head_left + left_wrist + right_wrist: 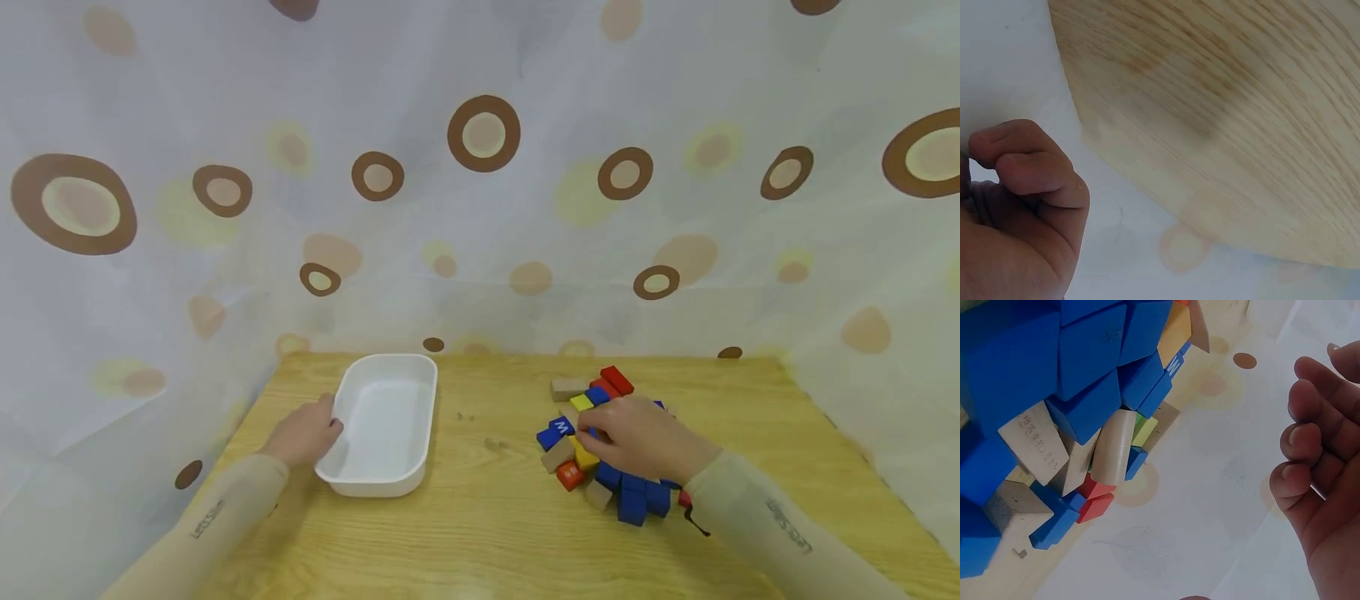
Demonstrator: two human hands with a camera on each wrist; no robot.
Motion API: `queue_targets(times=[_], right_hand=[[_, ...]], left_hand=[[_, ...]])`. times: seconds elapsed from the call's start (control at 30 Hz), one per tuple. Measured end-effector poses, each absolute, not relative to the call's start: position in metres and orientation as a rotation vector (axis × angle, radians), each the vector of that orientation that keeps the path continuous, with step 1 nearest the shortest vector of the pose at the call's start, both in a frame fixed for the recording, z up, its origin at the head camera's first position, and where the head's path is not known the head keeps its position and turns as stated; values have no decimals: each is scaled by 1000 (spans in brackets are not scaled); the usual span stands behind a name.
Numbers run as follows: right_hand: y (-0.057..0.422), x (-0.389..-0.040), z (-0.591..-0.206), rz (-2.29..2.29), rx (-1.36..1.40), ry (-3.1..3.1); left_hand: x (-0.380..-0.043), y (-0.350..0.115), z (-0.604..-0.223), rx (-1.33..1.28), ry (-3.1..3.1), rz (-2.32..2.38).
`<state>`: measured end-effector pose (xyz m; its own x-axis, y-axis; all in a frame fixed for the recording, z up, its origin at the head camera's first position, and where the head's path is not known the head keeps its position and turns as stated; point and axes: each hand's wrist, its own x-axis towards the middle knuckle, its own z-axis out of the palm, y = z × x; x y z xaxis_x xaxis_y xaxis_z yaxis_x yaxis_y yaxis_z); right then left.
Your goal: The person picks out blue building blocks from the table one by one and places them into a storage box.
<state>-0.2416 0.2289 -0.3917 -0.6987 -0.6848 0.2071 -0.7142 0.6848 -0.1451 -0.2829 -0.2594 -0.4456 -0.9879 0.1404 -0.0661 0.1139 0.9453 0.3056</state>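
On the left of the table in the head view stands a white rectangular tray [382, 429]. My left hand [303, 432] grips its left rim with curled fingers, seen close up as the left hand [1029, 200] in the left wrist view. To the right lies a pile of wooden toy blocks, with blue blocks [632, 504], a yellow block [583, 455], a red block [570, 476] and a plain wood block [558, 456]. Over this pile hovers my right hand [641, 433], its fingers loosely bent. The right wrist view shows nothing held in the right hand [1329, 469].
A light wood table [480, 533] bears the tray and the blocks. Behind it and along the sides hangs a white curtain [420, 233] with brown and yellow circles. A short black cord [697, 523] shows by the right sleeve.
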Motion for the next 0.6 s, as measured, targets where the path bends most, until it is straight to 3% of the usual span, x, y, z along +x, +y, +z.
queue_targets(times=[0.6], right_hand=[[241, -235, -400, 311, 1066, -2837]], left_hand=[[-286, -231, -448, 167, 2945, 581]])
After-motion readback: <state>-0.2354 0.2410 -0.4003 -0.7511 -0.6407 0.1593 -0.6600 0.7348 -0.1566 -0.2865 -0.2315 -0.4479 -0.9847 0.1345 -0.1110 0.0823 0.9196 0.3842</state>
